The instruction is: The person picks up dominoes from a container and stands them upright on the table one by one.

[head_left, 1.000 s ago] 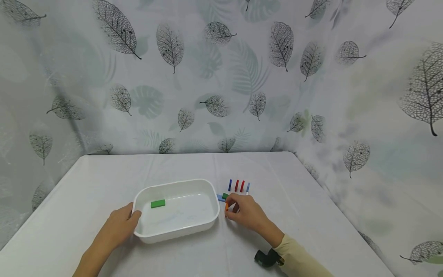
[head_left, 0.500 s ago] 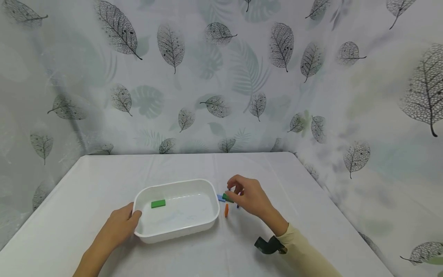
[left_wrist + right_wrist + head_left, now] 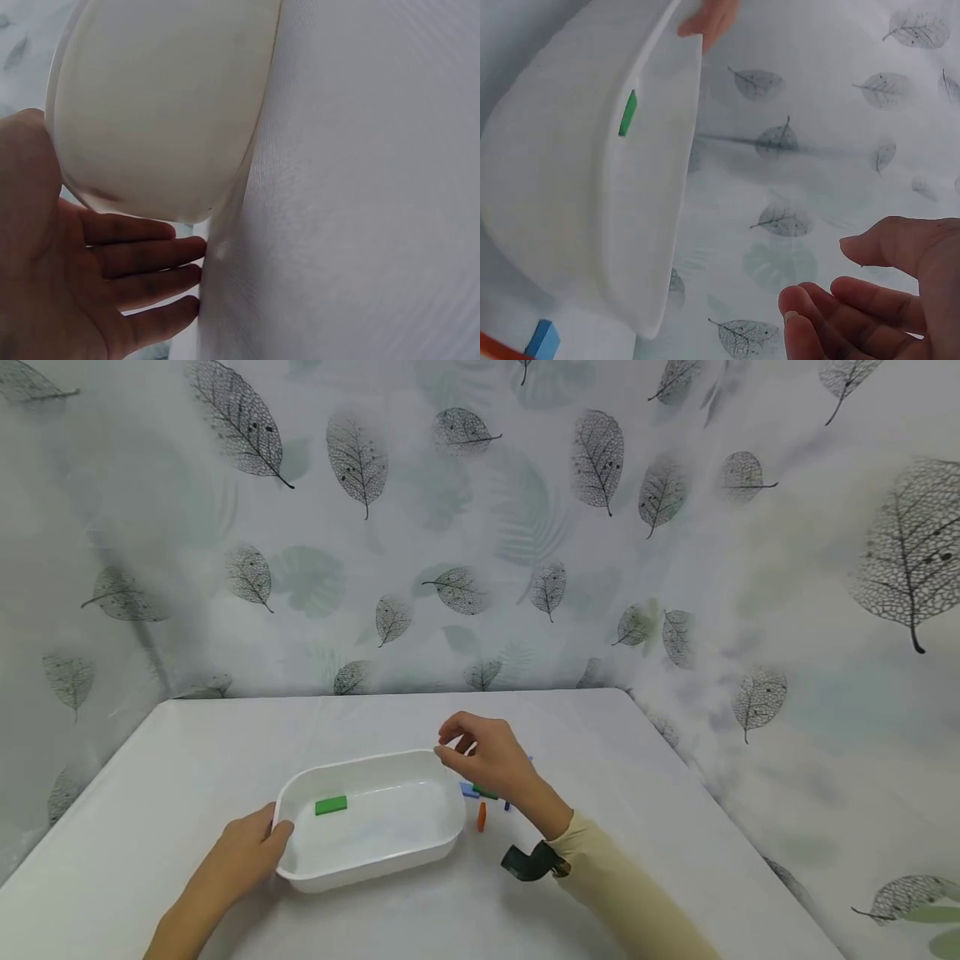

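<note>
A white plastic tub (image 3: 390,814) stands on the white-covered table, with one flat green block (image 3: 331,805) lying inside near its left end. My left hand (image 3: 243,856) grips the tub's left end, thumb over the rim; in the left wrist view its other fingers extend along the outside. Above the tub's far right corner hovers my right hand (image 3: 491,758). Thumb and fingers are apart in the right wrist view, with nothing seen between them. Beside the tub's right end lie an orange stick (image 3: 482,817), a light blue block (image 3: 468,790) and a dark green block (image 3: 485,792).
A dark blue piece (image 3: 507,806) shows by the right forearm, which hides part of the small pieces behind it. A black curved device (image 3: 528,863) sits at the right wrist. Leaf-patterned sheets (image 3: 465,635) surround the table.
My right hand has lifted from the small pieces right of the tub and moved back and left over its far right corner. My left hand keeps its grip; the head view shifted slightly.
</note>
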The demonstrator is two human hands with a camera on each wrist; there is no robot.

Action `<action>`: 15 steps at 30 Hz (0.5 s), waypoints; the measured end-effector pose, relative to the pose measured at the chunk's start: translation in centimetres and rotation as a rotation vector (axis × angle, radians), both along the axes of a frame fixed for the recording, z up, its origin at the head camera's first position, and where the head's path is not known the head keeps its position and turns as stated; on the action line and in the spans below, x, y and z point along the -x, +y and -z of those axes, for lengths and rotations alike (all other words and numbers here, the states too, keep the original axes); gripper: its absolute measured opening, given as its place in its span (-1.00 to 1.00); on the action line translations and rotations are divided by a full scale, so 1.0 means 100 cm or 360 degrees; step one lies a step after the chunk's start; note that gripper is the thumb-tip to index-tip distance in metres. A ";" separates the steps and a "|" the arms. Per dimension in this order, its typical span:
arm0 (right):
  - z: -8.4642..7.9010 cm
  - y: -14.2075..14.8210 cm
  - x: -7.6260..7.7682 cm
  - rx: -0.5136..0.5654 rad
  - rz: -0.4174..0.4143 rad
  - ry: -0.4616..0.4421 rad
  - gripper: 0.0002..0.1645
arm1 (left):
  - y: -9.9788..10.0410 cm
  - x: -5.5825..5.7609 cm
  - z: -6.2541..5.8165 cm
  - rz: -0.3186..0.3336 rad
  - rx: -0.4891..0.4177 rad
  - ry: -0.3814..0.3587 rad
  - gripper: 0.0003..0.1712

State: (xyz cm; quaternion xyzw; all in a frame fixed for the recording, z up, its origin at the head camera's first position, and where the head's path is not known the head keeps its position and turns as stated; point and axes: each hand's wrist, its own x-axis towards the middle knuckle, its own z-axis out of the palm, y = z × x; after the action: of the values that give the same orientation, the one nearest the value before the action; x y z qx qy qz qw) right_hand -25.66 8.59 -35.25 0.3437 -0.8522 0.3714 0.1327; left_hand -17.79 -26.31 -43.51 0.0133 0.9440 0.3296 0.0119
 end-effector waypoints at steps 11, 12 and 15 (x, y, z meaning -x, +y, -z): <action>-0.008 -0.046 0.003 -0.0075 -0.0177 -0.0003 -0.83 | 0.001 -0.002 0.000 -0.0029 -0.0029 -0.0031 -0.44; -0.008 -0.049 0.004 -0.0090 -0.0183 -0.0010 -0.83 | 0.001 -0.002 0.000 -0.0031 -0.0025 -0.0028 -0.44; -0.010 -0.061 0.006 -0.0132 -0.0194 -0.0056 -0.83 | 0.000 -0.002 0.000 -0.0040 -0.0014 -0.0020 -0.44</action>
State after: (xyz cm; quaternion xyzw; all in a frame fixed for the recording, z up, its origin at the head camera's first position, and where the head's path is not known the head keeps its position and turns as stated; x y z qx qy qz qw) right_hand -26.21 2.52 -34.28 0.3936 -0.8465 0.3493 0.0805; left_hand -17.55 -26.28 -43.51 -0.0007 0.9424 0.3341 0.0137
